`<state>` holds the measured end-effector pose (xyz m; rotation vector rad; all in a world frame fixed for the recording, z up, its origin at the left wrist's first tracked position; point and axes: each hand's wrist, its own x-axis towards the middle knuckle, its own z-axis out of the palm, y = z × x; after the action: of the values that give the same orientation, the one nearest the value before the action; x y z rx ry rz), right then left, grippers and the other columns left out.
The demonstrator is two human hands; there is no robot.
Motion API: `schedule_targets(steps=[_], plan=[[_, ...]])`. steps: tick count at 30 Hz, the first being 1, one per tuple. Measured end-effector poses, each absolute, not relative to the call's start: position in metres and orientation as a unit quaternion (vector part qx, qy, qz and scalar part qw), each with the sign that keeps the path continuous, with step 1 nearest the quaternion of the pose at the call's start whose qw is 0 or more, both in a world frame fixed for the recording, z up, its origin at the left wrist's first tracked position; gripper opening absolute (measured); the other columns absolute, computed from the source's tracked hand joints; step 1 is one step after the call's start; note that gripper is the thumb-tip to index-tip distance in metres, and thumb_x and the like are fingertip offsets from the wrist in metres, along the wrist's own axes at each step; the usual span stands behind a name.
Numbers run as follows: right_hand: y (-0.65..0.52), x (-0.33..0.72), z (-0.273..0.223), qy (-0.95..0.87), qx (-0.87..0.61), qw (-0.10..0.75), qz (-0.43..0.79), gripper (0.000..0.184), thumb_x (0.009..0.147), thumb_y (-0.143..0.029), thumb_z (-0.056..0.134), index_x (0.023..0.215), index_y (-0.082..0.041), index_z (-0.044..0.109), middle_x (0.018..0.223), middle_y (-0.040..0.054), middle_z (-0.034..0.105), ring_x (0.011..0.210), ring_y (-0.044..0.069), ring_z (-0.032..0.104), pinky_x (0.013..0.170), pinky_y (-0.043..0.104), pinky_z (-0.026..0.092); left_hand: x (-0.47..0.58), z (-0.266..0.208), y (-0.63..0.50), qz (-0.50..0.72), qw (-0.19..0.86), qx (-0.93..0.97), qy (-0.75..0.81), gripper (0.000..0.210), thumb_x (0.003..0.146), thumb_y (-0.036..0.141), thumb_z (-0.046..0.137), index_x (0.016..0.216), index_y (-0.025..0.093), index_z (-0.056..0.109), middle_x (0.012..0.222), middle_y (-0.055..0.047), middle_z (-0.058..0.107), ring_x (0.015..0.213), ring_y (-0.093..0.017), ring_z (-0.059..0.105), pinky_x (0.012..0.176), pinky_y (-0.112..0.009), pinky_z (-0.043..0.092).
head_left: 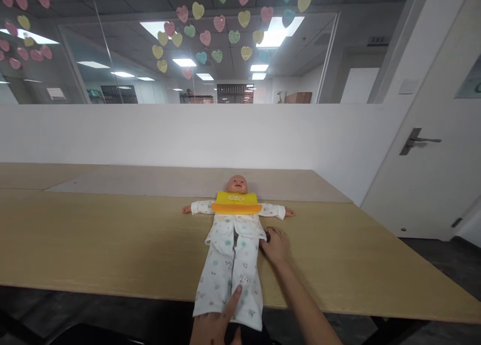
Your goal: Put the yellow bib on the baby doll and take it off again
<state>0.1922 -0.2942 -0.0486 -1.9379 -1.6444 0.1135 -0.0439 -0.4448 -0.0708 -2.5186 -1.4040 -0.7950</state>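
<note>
A baby doll lies on its back on the table, head away from me, arms stretched out to both sides. It wears a white patterned shirt, matching trousers and a yellow bib with an orange lower edge. At the doll's right-hand side in view, my right hand has bent fingers closed at the shirt's hem. My left hand is at the trouser bottoms, its index finger stretched over the cloth and its thumb apart. Its remaining fingers are partly hidden.
The wooden table has its near edge just below the doll's legs. A grey strip runs along its back, against a white wall. Heart-shaped notes dot the glass above. At right is a white door with a metal handle.
</note>
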Motion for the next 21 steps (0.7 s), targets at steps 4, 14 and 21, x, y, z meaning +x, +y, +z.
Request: schedule_targets(steps=[4, 14, 21], plan=[[-0.296, 0.191, -0.048, -0.617, -0.730, 0.290, 0.042, 0.025, 0.074, -0.023, 0.055, 0.094, -0.016, 0.067, 0.108, 0.0087, 0.065, 0.102, 0.024, 0.053, 0.086, 0.031, 0.036, -0.037, -0.053, -0.442, -0.245, -0.035, -0.840, -0.482, 0.080, 0.067, 0.024, 0.055, 0.143, 0.029, 0.032, 0.060, 0.002, 0.062, 0.059, -0.017, 0.059, 0.066, -0.026, 0.050], [-0.294, 0.192, -0.047, -0.614, -0.731, 0.291, 0.058, 0.025, 0.073, -0.022, 0.055, 0.095, -0.017, 0.067, 0.107, 0.0078, 0.064, 0.102, 0.024, 0.052, 0.086, 0.030, 0.035, -0.028, -0.043, -0.441, -0.301, -0.105, -0.814, -0.485, 0.083, 0.067, 0.018, 0.048, 0.146, 0.021, 0.022, 0.072, -0.001, 0.066, 0.065, -0.017, 0.061, 0.064, -0.025, 0.050], [-0.298, 0.192, -0.042, -0.617, -0.728, 0.292, 0.066, 0.023, 0.074, -0.021, 0.054, 0.093, -0.017, 0.066, 0.102, 0.0072, 0.065, 0.100, 0.022, 0.053, 0.085, 0.028, 0.035, -0.032, -0.052, -0.445, -0.315, -0.006, -0.812, -0.490, 0.080, 0.068, 0.021, 0.051, 0.144, 0.021, 0.028, 0.071, 0.000, 0.067, 0.061, -0.017, 0.060, 0.059, -0.024, 0.049]])
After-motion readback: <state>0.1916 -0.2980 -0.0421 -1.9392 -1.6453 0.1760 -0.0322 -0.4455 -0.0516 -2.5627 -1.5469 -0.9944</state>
